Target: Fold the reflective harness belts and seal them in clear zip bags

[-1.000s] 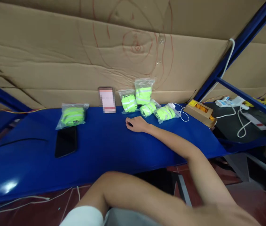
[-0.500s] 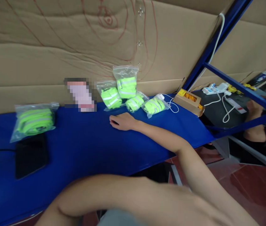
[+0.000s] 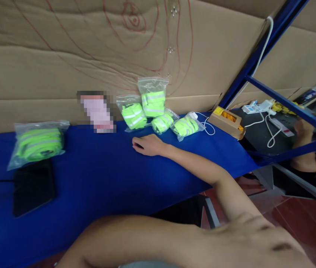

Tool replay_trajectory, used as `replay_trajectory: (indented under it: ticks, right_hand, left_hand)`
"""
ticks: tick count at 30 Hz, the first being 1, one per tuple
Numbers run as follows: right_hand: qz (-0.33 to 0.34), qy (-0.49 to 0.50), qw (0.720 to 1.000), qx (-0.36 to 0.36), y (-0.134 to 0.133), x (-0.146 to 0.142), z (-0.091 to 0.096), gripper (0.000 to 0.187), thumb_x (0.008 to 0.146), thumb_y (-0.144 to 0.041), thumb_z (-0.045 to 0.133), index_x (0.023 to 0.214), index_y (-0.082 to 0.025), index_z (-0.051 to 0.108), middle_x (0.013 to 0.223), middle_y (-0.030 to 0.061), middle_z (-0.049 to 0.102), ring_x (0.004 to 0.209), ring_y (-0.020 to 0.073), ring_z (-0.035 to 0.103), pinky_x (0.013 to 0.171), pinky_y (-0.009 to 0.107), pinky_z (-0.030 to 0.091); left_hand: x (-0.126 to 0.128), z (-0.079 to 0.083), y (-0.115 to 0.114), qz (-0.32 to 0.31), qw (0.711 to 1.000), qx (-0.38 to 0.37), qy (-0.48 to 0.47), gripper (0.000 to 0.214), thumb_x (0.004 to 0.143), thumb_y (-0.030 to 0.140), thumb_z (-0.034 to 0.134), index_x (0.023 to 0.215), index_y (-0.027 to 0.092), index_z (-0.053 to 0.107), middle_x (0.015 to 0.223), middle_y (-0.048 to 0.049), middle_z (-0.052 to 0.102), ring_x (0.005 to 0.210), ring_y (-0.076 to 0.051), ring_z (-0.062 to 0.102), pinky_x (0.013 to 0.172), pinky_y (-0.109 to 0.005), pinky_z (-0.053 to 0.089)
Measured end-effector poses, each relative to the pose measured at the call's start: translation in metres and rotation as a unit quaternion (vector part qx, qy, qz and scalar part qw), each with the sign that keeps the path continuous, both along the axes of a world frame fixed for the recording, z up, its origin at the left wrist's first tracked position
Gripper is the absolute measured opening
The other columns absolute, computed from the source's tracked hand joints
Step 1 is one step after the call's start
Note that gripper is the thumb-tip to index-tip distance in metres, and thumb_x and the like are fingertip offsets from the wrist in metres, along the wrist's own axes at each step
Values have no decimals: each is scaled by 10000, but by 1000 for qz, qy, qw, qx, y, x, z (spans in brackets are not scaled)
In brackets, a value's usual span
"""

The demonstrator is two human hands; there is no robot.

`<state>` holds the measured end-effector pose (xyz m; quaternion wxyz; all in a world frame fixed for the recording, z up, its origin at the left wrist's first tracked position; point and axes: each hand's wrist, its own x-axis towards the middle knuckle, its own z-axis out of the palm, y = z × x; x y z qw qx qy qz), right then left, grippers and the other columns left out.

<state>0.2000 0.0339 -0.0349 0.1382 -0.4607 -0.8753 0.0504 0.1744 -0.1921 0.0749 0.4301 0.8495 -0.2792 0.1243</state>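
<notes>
My right hand (image 3: pixel 148 144) rests on the blue tabletop (image 3: pixel 96 178), fingers loosely curled with a dark gap beside the thumb and no object visible in it. Nearest to it lie small clear zip bags of neon-yellow, silver-striped reflective straps: one bag (image 3: pixel 162 123) just behind, another bag (image 3: pixel 186 126) to its right. Two more bags, one (image 3: pixel 133 115) and a taller one (image 3: pixel 153 102), lean at the back. My left arm crosses low in front of me, and my left hand (image 3: pixel 261 238) lies against my right upper arm; its fingers are too unclear to read.
On the left, a larger bag of straps (image 3: pixel 39 143) lies behind a black cabled device (image 3: pixel 33 188). A blurred-out pinkish item (image 3: pixel 98 113) leans on the cardboard wall (image 3: pixel 49 74). To the right are an open carton (image 3: pixel 226 123), a blue frame (image 3: pixel 286 104) and another person's arm (image 3: pixel 305 149).
My left hand has slid farther right along my right upper arm. The view has shifted slightly; my right hand and the bags stay where they were on the table.
</notes>
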Motion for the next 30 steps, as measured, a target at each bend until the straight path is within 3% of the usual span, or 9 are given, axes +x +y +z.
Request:
replay_trajectory:
  ticks: [3,8,11,14,18,21,24,26,30]
  right_hand:
    - [-4,0,1000,-5,0,0,2,215,1028,-356,403,1080,-222,563,939,2,736,752,157,641,575,275,260]
    - [-10,-7,1000,-4,-1,-1,3,228,1028,-368,396,1083,-224,565,926,1,737,730,154,633,569,277,239]
    - [-10,-3,1000,6,-1,-1,2,227,1027,-370,399,1075,-226,568,928,-1,738,732,156,638,570,277,241]
    - [-10,-1,1000,11,-1,-1,0,212,1022,-362,415,1069,-230,573,930,-4,739,736,157,643,574,272,255]
    - [-4,-1,1000,26,0,-1,-4,204,1018,-351,433,1074,-228,587,914,1,732,732,162,640,601,270,320]
    - [24,-5,994,103,0,1,-4,246,1022,-320,421,1064,-194,628,1023,63,714,889,190,649,771,306,415]
    - [31,-13,975,222,-1,8,0,286,996,-258,457,1214,-191,630,1306,132,614,1216,255,551,1047,406,342]
    - [-30,0,961,274,0,16,2,378,975,-243,486,1344,-221,568,1431,139,523,1364,290,428,1138,467,244]
    - [-245,87,925,277,10,34,-1,487,971,-347,490,1430,-188,468,1537,188,372,1460,329,283,1165,557,181]
  left_hand:
    - [-7,-8,2,59,997,-38,41,391,965,341,400,1296,154,493,1274,-120,599,1258,-244,543,1102,-403,412]
    - [-17,-1,9,1,996,-30,80,272,958,312,400,1144,298,597,1093,-33,674,1061,-181,653,857,-296,535]
    - [-13,0,11,-4,999,0,33,229,942,308,435,1032,281,645,1108,-49,676,1122,-196,629,949,-300,504]
    - [-7,-6,10,32,999,9,-17,317,966,323,395,1164,163,586,1287,-100,607,1249,-237,548,1104,-359,410]
    - [-9,-7,14,41,999,36,-6,404,983,373,382,1296,150,505,1301,-100,598,1211,-235,577,1032,-352,449]
    - [-10,-8,24,34,998,39,39,418,974,472,425,1270,198,535,1224,-58,646,1089,-195,642,809,-295,511]
    - [-1,-26,37,121,987,101,31,326,962,468,473,1022,206,657,1046,-28,694,958,-195,659,727,-311,479]
    - [9,-44,49,207,962,177,-9,418,952,538,485,862,177,677,981,-60,681,932,-228,644,781,-364,460]
    - [18,-74,88,286,907,289,-108,362,1009,407,424,916,165,676,1005,-84,650,950,-228,618,872,-399,428]
